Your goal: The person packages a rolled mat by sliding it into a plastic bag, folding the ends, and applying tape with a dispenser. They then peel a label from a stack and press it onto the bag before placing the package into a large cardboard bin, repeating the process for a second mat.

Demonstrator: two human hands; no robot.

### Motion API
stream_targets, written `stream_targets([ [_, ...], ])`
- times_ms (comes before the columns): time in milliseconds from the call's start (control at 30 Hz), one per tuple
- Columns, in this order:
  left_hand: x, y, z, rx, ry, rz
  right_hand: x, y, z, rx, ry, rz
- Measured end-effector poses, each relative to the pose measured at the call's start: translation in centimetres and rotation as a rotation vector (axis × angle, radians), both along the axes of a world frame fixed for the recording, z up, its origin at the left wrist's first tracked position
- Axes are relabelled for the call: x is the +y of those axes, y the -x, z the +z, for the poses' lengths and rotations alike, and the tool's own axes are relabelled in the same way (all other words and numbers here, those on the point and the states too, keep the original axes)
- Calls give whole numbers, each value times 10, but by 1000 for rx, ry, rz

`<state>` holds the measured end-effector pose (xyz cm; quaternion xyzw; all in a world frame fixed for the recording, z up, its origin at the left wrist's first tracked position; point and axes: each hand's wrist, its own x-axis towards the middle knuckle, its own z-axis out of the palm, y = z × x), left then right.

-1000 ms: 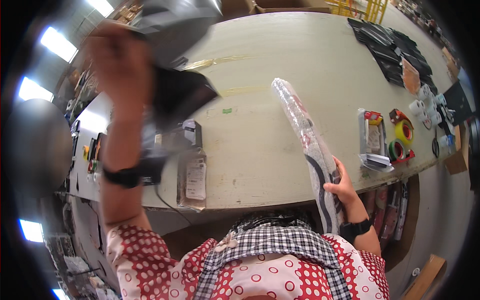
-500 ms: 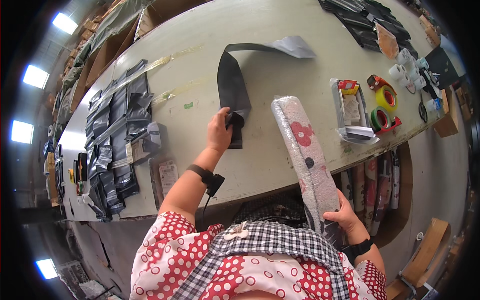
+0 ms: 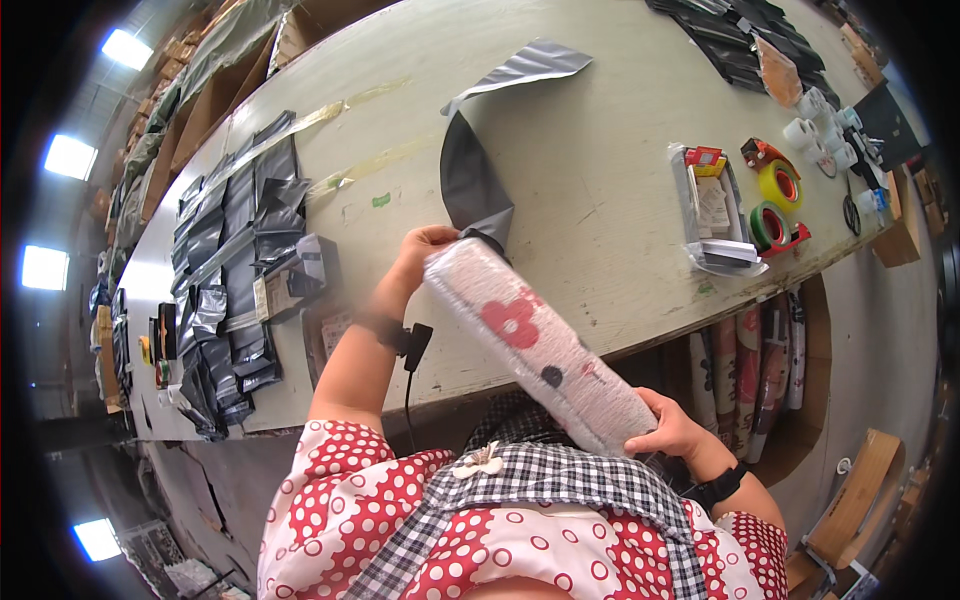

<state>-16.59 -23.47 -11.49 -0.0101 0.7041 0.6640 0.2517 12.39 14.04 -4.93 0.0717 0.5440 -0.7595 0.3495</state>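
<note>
A long roll wrapped in clear plastic [image 3: 535, 345], pale with red and dark flower marks, slants from the table edge down toward my body. My right hand [image 3: 672, 432] grips its near end. My left hand [image 3: 418, 252] holds the mouth of a dark grey plastic mailer bag [image 3: 472, 185] against the roll's far end. The bag lies back across the pale green table [image 3: 610, 170], its silver flap [image 3: 522, 68] spread out farther away.
A pile of dark grey mailer bags [image 3: 232, 260] covers the table's left part. On the right lie a clear tray with small items [image 3: 712, 212], tape rolls [image 3: 778, 185] and white rolls [image 3: 812, 122]. More wrapped rolls [image 3: 745, 365] stand under the table's right edge.
The grey bag was swung down from the air onto the table. My left hand now brings its mouth to the roll's far end, and the roll has tilted toward the bag.
</note>
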Motion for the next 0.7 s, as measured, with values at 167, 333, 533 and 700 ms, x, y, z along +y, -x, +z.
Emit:
stream_targets([
  [167,3,-8,7,175,160,-34,-3,-2,5,-112,1,-83],
  [333,8,-11,9,229,7,75,-7,1,2,2,-45,-32],
  [533,11,-45,-4,871,505,165,-8,-6,-4,-55,20,-159],
  [700,39,-57,-10,481,250,499,-18,7,-1,-37,-54,-140],
])
